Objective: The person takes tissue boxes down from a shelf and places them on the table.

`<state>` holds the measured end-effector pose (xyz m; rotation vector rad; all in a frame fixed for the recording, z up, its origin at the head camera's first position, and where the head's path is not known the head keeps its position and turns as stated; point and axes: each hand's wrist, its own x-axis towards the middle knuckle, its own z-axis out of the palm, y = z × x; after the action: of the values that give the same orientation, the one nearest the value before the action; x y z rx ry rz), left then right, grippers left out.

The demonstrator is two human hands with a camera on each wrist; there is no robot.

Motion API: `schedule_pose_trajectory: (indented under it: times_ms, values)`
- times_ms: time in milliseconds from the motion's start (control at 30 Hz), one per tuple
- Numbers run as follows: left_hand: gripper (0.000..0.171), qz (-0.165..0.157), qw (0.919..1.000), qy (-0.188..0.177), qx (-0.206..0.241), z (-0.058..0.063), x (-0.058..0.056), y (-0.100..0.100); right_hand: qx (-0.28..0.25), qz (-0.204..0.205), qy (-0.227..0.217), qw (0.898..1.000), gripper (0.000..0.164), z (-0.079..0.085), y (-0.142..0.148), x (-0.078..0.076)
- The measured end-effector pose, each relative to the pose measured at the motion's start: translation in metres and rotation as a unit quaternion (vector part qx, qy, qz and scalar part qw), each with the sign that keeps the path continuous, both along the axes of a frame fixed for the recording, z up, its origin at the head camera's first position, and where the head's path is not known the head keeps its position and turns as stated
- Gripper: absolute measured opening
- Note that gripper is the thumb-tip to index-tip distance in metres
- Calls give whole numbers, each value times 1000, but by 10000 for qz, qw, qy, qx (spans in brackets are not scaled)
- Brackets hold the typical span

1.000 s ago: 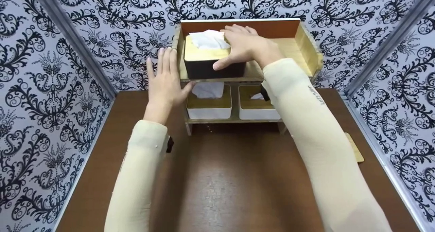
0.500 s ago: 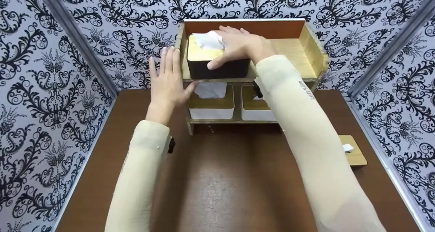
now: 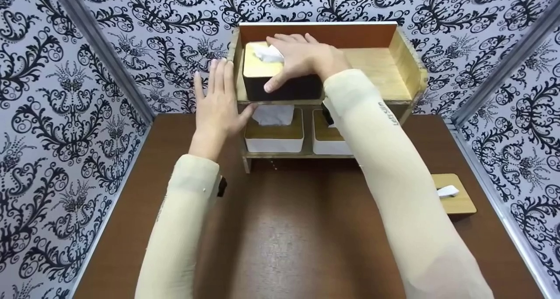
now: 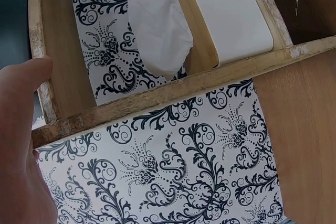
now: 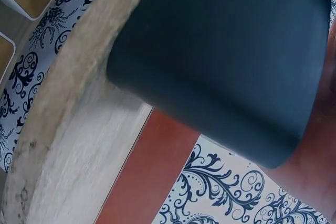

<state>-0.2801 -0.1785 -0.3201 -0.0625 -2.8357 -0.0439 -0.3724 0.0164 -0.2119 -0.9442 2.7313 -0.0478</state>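
A black tissue box [image 3: 284,86] with a light wooden lid stands at the left end of the shelf unit's [image 3: 372,67] upper level. My right hand [image 3: 304,60] spans this box from above, thumb on its front and fingers over its back, partly covering the white tissue [image 3: 267,54]. In the right wrist view the dark box [image 5: 220,56] fills much of the picture. My left hand [image 3: 217,113] lies with straight fingers against the unit's left side. Its thumb [image 4: 37,72] touches the shelf's front edge in the left wrist view.
Two white tissue boxes with wooden lids, a left one [image 3: 274,144] and a right one [image 3: 330,146], sit on the lower level. Another wooden-lidded tissue box [image 3: 459,200] stands on the brown table [image 3: 280,237] at right, partly behind my right forearm. Patterned walls enclose the table.
My right hand has slid left over the black box, covering more of its tissue. The right forearm moved left too, uncovering the table's tissue box. The left hand keeps its place.
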Motion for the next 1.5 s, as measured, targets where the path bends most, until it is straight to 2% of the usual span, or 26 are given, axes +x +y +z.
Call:
schedule_pose_trajectory:
  times_ms: [167, 633, 933, 1500]
  values:
    - [106, -31, 10000, 58, 56, 1, 0, 0, -44, -55, 70, 10000, 131, -1, -3, 2]
    - [107, 24, 10000, -78, 16, 1, 0, 2, -392, 129, 602, 9973, 126, -9, -1, 3]
    - [106, 53, 10000, -81, -15, 2, 1, 2, -521, 282, 988, 9933, 124, -3, 7, 12]
    - [104, 25, 9998, -148, 126, 2, 1, 0, -681, 284, 1170, 9904, 126, -1, 40, 36]
